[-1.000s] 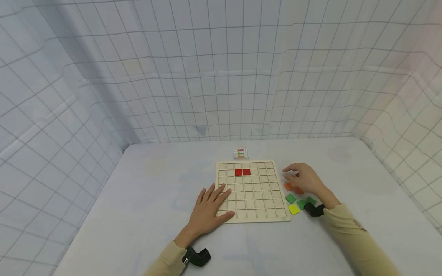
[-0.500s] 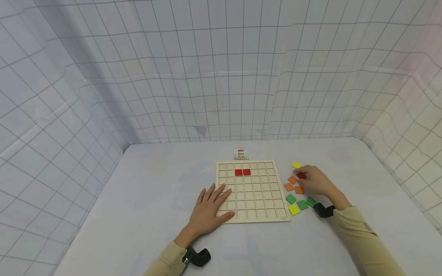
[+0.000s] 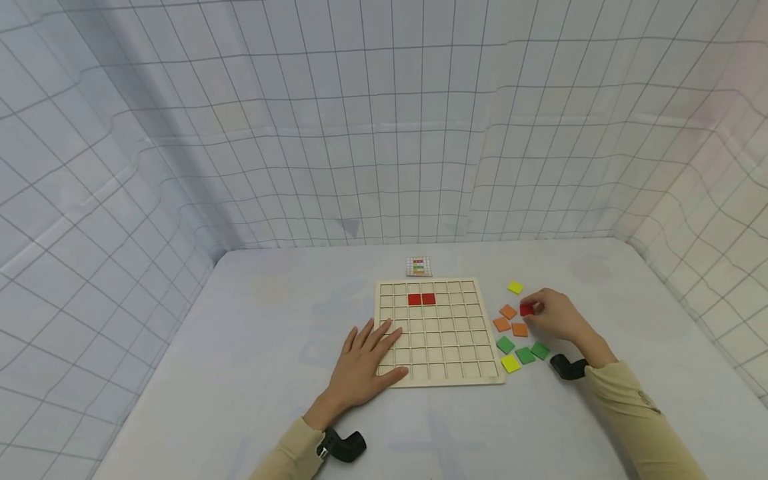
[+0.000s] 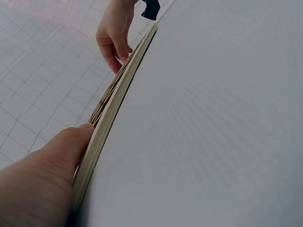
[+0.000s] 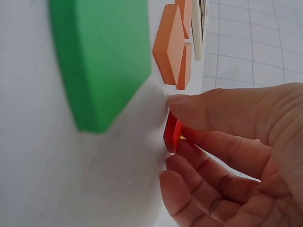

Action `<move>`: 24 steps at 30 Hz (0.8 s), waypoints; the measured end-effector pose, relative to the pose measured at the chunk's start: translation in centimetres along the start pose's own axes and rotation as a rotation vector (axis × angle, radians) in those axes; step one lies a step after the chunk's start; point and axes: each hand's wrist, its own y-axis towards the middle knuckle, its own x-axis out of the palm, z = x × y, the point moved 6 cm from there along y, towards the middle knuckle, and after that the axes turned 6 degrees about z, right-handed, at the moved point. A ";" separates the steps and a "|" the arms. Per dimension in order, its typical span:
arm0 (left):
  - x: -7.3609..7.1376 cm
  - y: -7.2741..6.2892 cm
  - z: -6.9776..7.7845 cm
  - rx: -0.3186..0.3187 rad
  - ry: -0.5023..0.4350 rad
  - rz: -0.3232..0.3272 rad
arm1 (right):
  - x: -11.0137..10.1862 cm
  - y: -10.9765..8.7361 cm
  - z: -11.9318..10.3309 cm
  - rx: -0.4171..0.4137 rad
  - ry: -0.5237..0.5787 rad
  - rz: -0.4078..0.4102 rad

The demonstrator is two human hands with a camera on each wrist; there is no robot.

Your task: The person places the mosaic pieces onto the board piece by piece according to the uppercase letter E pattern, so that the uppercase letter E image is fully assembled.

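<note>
My left hand (image 3: pixel 360 367) lies with spread, straight fingers on the lower left corner of a cream grid board (image 3: pixel 441 340). In the left wrist view its thumb (image 4: pixel 71 142) rests at the board's edge. Two red square tiles (image 3: pixel 421 299) sit side by side in cells of the board's second row. To the right of the board, my right hand (image 3: pixel 555 315) pinches another red tile (image 3: pixel 526 310) between thumb and fingers. The right wrist view has this red tile (image 5: pixel 172 132) tilted, low over the white table, partly hidden by the thumb.
Between board and right hand lie several orange tiles (image 3: pixel 508 312). Several green tiles (image 3: pixel 525 355) and a yellow tile (image 3: pixel 511 363) are nearer me; another yellow tile (image 3: pixel 515 287) lies farther back. A small pattern card (image 3: pixel 419 267) stands behind the board. Gridded white cloth (image 3: pixel 360 133) surrounds the table.
My right hand has moved right, away from the board's edge, uncovering the orange and far yellow tiles. A red tile now shows in its fingers. The left hand has stayed put.
</note>
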 end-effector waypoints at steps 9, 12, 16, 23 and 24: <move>-0.1 0.1 0.1 0.011 -0.001 0.016 | -0.1 -0.2 0.4 0.023 0.035 -0.013; -0.1 0.2 0.1 0.010 0.004 0.014 | -0.3 -0.1 0.5 0.037 0.049 -0.032; -0.2 0.4 0.1 0.009 0.007 0.014 | -0.4 -0.3 0.6 0.063 0.081 -0.058; 0.1 0.1 -0.1 -0.015 0.002 -0.011 | -0.2 -0.7 1.0 0.069 0.158 -0.061; 0.1 0.0 -0.1 -0.019 0.000 -0.015 | -0.2 -0.8 1.0 0.065 0.166 -0.061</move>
